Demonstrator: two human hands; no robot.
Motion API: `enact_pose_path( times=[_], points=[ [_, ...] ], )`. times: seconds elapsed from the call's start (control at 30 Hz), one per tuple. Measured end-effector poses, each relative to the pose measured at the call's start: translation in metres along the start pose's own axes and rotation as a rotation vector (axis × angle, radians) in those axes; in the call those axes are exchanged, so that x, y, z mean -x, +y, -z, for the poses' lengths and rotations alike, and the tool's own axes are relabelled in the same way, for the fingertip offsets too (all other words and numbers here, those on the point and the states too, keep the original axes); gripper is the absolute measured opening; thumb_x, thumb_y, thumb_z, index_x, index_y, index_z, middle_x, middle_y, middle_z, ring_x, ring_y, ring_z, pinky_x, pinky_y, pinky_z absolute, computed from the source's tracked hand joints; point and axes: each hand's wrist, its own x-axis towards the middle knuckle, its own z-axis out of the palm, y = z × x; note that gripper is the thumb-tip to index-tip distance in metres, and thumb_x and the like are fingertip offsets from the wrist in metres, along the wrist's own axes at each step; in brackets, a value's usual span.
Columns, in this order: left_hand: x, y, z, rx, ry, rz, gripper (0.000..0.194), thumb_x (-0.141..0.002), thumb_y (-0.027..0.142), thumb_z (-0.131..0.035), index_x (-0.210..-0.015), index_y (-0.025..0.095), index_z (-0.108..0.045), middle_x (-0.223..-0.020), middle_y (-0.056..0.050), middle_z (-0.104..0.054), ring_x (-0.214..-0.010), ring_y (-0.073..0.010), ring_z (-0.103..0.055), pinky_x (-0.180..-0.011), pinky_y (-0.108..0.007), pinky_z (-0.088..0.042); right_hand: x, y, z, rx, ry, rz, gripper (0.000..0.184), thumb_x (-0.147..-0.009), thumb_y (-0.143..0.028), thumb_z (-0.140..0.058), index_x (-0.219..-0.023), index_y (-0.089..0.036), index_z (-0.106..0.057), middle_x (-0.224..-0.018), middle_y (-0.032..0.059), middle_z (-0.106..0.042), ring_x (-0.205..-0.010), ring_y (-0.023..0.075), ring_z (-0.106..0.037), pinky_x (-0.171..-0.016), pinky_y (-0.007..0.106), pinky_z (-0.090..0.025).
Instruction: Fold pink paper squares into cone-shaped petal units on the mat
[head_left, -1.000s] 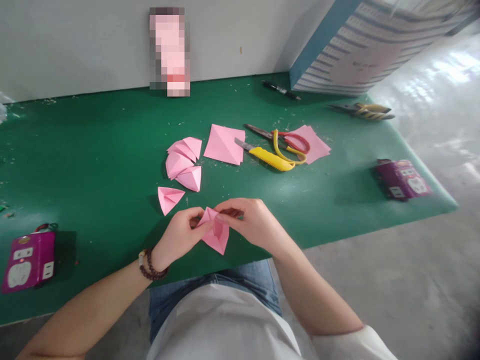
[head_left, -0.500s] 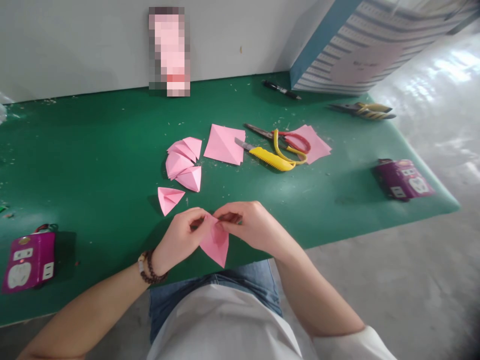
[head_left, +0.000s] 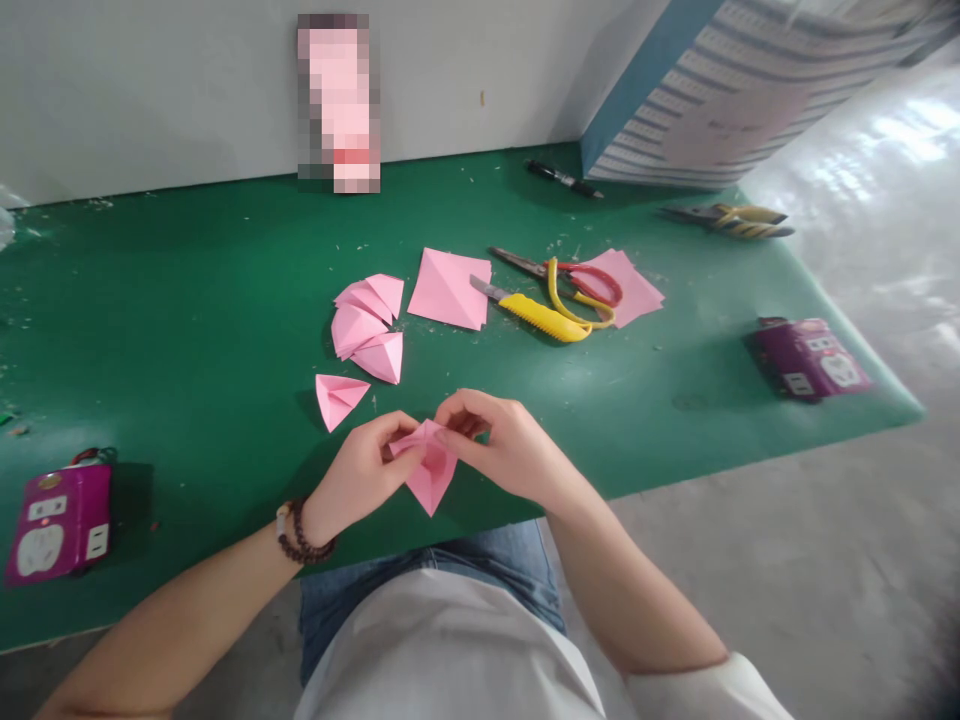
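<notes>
A partly folded sheet of pink paper (head_left: 433, 480) is pinched between both hands above the table's near edge, one corner pointing toward me. My left hand (head_left: 369, 460), with a beaded bracelet at the wrist, grips its left side between thumb and fingers. On the right side, my right hand (head_left: 502, 440) closes thumb and fingers on the paper's upper part. Beyond the left hand lies a single folded pink piece (head_left: 339, 398). Several more folded pieces (head_left: 364, 322) overlap just behind it. Flat creased pink squares (head_left: 448, 285) rest farther back.
A yellow-handled cutter (head_left: 546, 317) touches the squares, beside scissors (head_left: 577, 280) lying on more pink paper (head_left: 634, 292). Pliers (head_left: 724, 220), a pen (head_left: 562, 180) and a striped box (head_left: 690, 110) are at the back right. Purple boxes stand left (head_left: 60, 525) and right (head_left: 814, 358).
The paper's near corner first dropped toward me, then rose and swung slightly left. Its folds have opened to face up again. Both hands have shifted only slightly and keep hold of it.
</notes>
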Motion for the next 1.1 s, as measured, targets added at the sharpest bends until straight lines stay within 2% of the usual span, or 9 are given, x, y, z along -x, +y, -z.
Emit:
enact_pose_path(
  times=[0.17, 0.27, 0.4, 0.53, 0.63, 0.73, 0.87, 1.1],
  points=[
    [-0.002, -0.005, -0.001, 0.012, 0.011, 0.047, 0.013, -0.081, 0.03, -0.059, -0.08, 0.018, -0.063, -0.079, 0.0, -0.066, -0.071, -0.0146, -0.059, -0.064, -0.025, -0.047, 0.002, -0.002, -0.002, 0.054, -0.038, 0.166, 0.018, -0.08, -0.005, -0.052, -0.085, -0.021, -0.056, -0.084, -0.0015, -0.06, -0.07, 0.0099, -0.057, -0.066, 0.022, -0.049],
    [-0.003, -0.008, 0.0, 0.083, 0.013, 0.054, 0.012, -0.079, 0.023, -0.057, -0.084, 0.017, -0.065, -0.086, -0.002, -0.068, -0.078, -0.0161, -0.063, -0.07, -0.026, -0.05, 0.002, -0.004, 0.002, 0.096, -0.098, 0.231, 0.015, -0.082, -0.008, -0.058, -0.087, -0.021, -0.061, -0.091, 0.0016, -0.062, -0.076, 0.0114, -0.059, -0.07, 0.023, -0.05],
    [-0.001, -0.006, 0.002, 0.19, 0.035, 0.066, 0.02, -0.075, 0.02, -0.057, -0.093, 0.018, -0.065, -0.092, -0.003, -0.068, -0.082, -0.0163, -0.065, -0.072, -0.027, -0.053, 0.001, -0.006, 0.007, 0.104, -0.102, 0.17, 0.003, -0.086, -0.024, -0.067, -0.087, -0.021, -0.066, -0.089, 0.0024, -0.064, -0.075, 0.0125, -0.061, -0.067, 0.023, -0.05],
    [0.001, -0.002, 0.002, 0.291, -0.02, 0.096, 0.024, -0.077, 0.023, -0.056, -0.099, 0.017, -0.061, -0.093, -0.004, -0.067, -0.083, -0.0174, -0.066, -0.068, -0.028, -0.056, 0.001, -0.005, 0.004, 0.218, -0.048, 0.13, 0.012, -0.081, -0.01, -0.065, -0.083, -0.022, -0.064, -0.086, -0.0002, -0.065, -0.072, 0.0112, -0.061, -0.067, 0.023, -0.048],
    [0.001, -0.004, -0.001, 0.222, 0.028, 0.043, 0.021, -0.077, 0.023, -0.059, -0.097, 0.018, -0.059, -0.098, -0.005, -0.067, -0.091, -0.0189, -0.067, -0.075, -0.028, -0.057, 0.001, -0.005, -0.001, 0.317, -0.015, 0.11, 0.02, -0.078, -0.007, -0.064, -0.09, -0.022, -0.063, -0.086, -0.0008, -0.065, -0.072, 0.0115, -0.06, -0.064, 0.022, -0.045],
    [0.002, -0.008, -0.004, 0.11, 0.091, 0.002, 0.017, -0.08, 0.023, -0.059, -0.096, 0.019, -0.058, -0.097, -0.003, -0.068, -0.088, -0.017, -0.068, -0.074, -0.026, -0.057, 0.001, -0.008, -0.004, 0.387, -0.01, 0.074, 0.015, -0.081, -0.013, -0.066, -0.093, -0.023, -0.065, -0.086, -0.0004, -0.065, -0.07, 0.0113, -0.06, -0.062, 0.022, -0.043],
    [0.003, -0.009, -0.006, 0.017, 0.112, -0.03, 0.014, -0.084, 0.023, -0.058, -0.097, 0.02, -0.056, -0.089, -0.001, -0.069, -0.08, -0.0153, -0.069, -0.066, -0.023, -0.055, 0.0, -0.009, -0.006, 0.438, 0.017, -0.019, 0.006, -0.081, -0.019, -0.071, -0.082, -0.022, -0.066, -0.08, -0.0009, -0.065, -0.068, 0.0119, -0.059, -0.059, 0.023, -0.039],
    [0.004, -0.012, -0.006, -0.09, 0.136, -0.059, 0.006, -0.087, 0.026, -0.057, -0.086, 0.02, -0.058, -0.087, -0.002, -0.071, -0.082, -0.0167, -0.069, -0.067, -0.026, -0.055, 0.0, -0.006, -0.006, 0.398, 0.028, 0.001, 0.015, -0.079, -0.009, -0.069, -0.071, -0.02, -0.062, -0.076, -0.002, -0.065, -0.067, 0.0106, -0.058, -0.059, 0.021, -0.037]
  ],
)
